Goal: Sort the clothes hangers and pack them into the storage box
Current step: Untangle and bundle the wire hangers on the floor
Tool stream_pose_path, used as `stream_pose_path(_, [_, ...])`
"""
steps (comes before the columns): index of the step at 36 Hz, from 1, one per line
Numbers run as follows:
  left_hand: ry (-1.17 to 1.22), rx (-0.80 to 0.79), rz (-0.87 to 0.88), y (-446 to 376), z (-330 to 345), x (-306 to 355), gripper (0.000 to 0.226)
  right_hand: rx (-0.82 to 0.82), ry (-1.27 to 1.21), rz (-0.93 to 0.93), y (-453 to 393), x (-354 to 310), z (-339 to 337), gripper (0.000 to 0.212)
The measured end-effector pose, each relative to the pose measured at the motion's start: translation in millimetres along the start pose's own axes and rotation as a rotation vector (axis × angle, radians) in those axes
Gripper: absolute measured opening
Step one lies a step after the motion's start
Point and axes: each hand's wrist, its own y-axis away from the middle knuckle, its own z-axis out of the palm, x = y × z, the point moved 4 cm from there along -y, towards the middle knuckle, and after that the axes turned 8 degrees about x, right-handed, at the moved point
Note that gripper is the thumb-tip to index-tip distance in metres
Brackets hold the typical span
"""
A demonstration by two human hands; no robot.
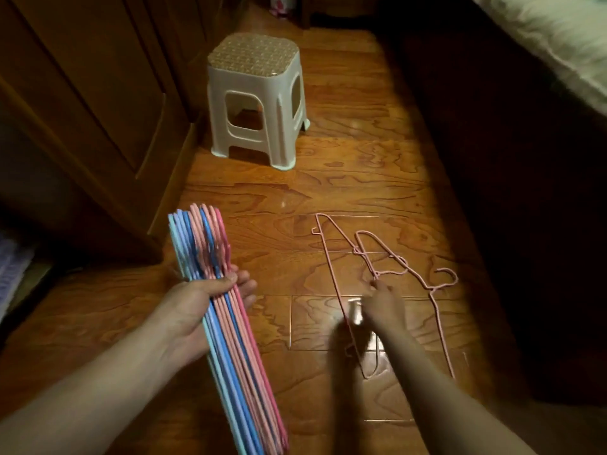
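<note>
While left hand (193, 310) grips hanger bundle (230, 323) — long axis pointing away | right hand (382, 305) pinches pink hanger (387, 274) — on floor (361, 159)

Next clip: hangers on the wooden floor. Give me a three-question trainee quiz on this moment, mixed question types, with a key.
1. True or false: the left hand grips a stacked bundle of hangers.
2. Multiple choice: the loose pink hangers lie on A) the stool, B) the floor, C) the bed.
3. Fill in: the right hand reaches for a hanger of what colour?

Key: 1 true; 2 B; 3 pink.
</note>
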Motion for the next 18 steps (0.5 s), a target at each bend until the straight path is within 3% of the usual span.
stream_pose_path(3, [0.0, 0.006, -0.027, -5, -2, 2, 0.034, 0.001, 0.338, 0.194, -9, 116, -6, 0.064])
stream_pose_path(6, [-0.001, 0.003, -0.043, -8, -7, 4, 0.035, -0.085, 0.367, 0.334, 18, 177, -1, 0.077])
stream_pose_path(12, [-0.022, 0.005, -0.019, -8, -2, 1, 0.031, 0.078, 0.395, 0.36, 36, 171, 2, 0.045])
stream_pose_path(18, [0.001, -0.015, -0.03, -7, -9, 2, 0.037, 0.103, 0.056, 0.492, 35, 166, -2, 0.062])
